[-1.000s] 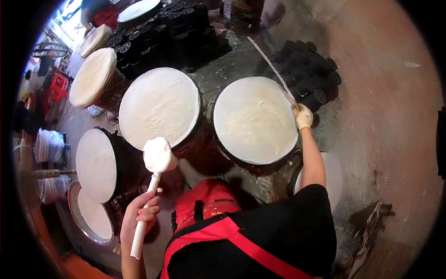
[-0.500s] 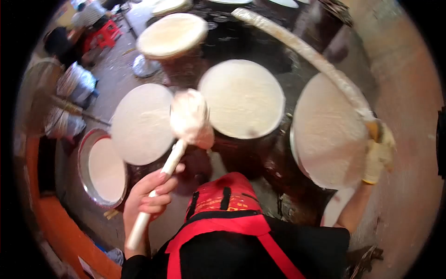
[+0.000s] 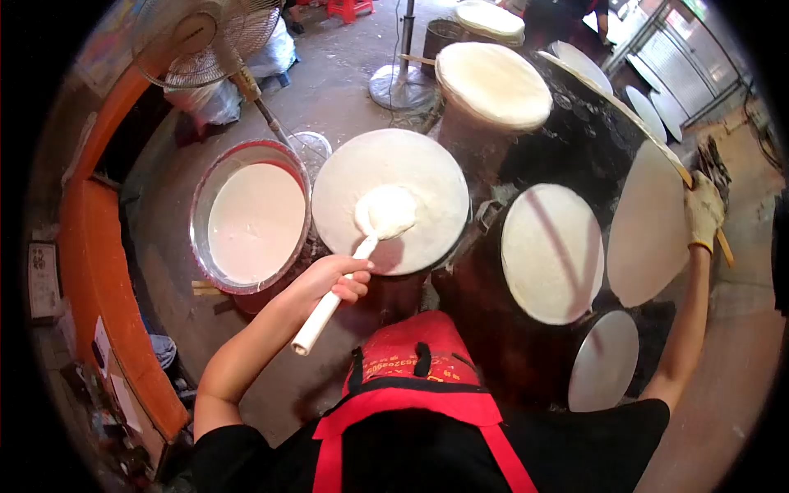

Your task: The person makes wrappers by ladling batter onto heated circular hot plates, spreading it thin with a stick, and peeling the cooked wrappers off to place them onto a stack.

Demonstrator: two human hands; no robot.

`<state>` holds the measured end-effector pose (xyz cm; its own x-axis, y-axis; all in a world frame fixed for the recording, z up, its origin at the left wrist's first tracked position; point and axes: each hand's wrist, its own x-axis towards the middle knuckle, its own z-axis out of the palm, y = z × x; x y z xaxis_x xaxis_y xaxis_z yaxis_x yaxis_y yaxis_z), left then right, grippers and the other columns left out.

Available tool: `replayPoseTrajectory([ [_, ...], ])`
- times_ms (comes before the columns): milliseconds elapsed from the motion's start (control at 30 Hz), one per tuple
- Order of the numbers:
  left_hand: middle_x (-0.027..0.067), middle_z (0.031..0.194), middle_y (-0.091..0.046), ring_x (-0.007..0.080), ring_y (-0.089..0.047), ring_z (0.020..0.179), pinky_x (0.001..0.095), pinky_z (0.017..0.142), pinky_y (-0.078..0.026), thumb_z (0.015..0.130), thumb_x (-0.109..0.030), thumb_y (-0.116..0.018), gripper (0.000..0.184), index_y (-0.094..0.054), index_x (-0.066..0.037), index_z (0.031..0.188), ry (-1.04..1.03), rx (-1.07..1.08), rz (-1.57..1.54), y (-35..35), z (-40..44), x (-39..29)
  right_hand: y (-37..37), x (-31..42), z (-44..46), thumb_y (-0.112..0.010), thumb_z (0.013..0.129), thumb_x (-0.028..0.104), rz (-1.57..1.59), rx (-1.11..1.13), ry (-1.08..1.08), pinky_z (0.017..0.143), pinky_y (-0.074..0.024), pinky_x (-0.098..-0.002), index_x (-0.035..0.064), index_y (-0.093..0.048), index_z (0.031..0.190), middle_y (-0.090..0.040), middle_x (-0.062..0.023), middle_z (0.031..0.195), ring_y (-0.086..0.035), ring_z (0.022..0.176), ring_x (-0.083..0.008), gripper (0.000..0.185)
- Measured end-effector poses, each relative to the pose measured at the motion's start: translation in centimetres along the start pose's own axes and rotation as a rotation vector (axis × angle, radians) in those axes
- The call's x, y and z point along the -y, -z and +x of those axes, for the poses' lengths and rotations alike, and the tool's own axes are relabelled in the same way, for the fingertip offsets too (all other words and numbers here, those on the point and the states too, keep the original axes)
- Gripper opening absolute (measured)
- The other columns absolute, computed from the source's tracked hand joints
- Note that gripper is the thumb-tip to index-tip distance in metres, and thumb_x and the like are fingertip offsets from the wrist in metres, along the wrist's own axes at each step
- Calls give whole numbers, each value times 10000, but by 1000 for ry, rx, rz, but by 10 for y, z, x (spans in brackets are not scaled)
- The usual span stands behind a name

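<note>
My bare left hand [image 3: 339, 281] is wrapped round the white handle of a ladle [image 3: 386, 212], which slants up and away from me. Its bowl, coated in pale batter, is over a round griddle [image 3: 341, 182] covered with a pale layer; whether it touches is unclear. At the right, my right hand [image 3: 704, 212], in a pale work glove, grips a long flat stick [image 3: 629, 113] with a wooden handle. The stick reaches away over another pale round sheet [image 3: 645, 238]. A further round sheet [image 3: 552, 255] lies between my hands.
A red-rimmed tub of pale batter [image 3: 256, 222] stands left of the griddle, under a standing fan [image 3: 197, 37]. Stacked pale round sheets [image 3: 493, 86] are farther back. A metal disc [image 3: 604, 361] lies near my right arm. Another person [image 3: 559, 20] is at the back.
The view has swung left, bringing the batter tub and fan further in. My left hand has brought the ladle over the left griddle. My right hand still holds the long stick.
</note>
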<state>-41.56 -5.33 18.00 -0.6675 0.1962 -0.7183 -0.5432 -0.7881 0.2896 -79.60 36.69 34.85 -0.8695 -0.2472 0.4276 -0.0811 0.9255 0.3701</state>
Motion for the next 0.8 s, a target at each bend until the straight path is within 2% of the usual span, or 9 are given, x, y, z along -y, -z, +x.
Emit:
replayPoseTrajectory([
  [33,-16,652,-385,15,-323,487,130,338,-237,904,-66,-474,96,-387,-49,937,-26,-12,10,2,1,-4,-21,10,22,-504,838,217,59,-75,38,770,-478,-414,107,-607,1033,-631,-128,988,-602,927,-313,246],
  [133,-30,633,-374,58,-327,419,214,338,-289,942,-134,-441,128,-390,-118,1058,-410,-437,576,-30,-23,27,-71,41,87,-497,863,221,56,-397,277,680,-478,-404,121,-601,961,-619,-114,858,-606,811,-301,174],
  [167,-26,641,-365,53,-305,414,208,339,-279,942,-123,-438,179,-381,-127,1112,-415,-411,558,-37,-25,28,-87,61,107,-490,867,235,90,-513,368,665,-473,-394,119,-586,946,-604,-121,839,-598,785,-288,170],
  [233,-28,652,-355,28,-295,427,163,325,-232,949,-135,-428,153,-366,-101,1085,-320,-233,321,-54,-21,17,-114,110,130,-481,871,178,213,-762,504,601,-472,-391,128,-586,934,-591,-108,773,-592,692,-273,132],
  [300,-16,670,-364,26,-293,450,167,334,-246,941,-109,-433,149,-430,-51,1078,-179,-123,44,-56,-6,-10,-123,168,139,-486,877,178,240,-553,533,547,-488,-363,113,-576,851,-587,-92,712,-605,623,-247,114],
  [367,10,687,-398,25,-300,455,133,317,-235,942,-79,-409,155,-441,20,1057,-95,-10,-256,-57,2,-20,-154,221,150,-472,887,168,325,-583,635,510,-501,-323,121,-582,857,-616,-70,749,-615,601,-199,123],
  [500,25,688,-406,18,-299,453,132,312,-261,945,-76,-397,146,-419,27,1045,-70,31,-559,-74,11,-23,-220,340,127,-482,879,159,284,-325,614,492,-521,-295,110,-591,885,-654,-78,862,-642,679,-158,120],
  [667,35,696,-402,29,-307,462,132,316,-264,943,-80,-413,109,-421,8,1008,-197,-155,-584,-89,-8,-23,-249,403,87,-536,809,125,489,-62,644,641,-542,-334,102,-596,925,-612,-69,925,-638,809,-208,132],
  [800,34,702,-401,32,-304,471,136,323,-263,944,-86,-426,191,-437,29,1097,-282,-198,-555,-90,-24,-17,-245,411,80,-541,802,136,544,-78,681,661,-543,-333,103,-595,957,-606,-75,935,-630,833,-193,168],
])
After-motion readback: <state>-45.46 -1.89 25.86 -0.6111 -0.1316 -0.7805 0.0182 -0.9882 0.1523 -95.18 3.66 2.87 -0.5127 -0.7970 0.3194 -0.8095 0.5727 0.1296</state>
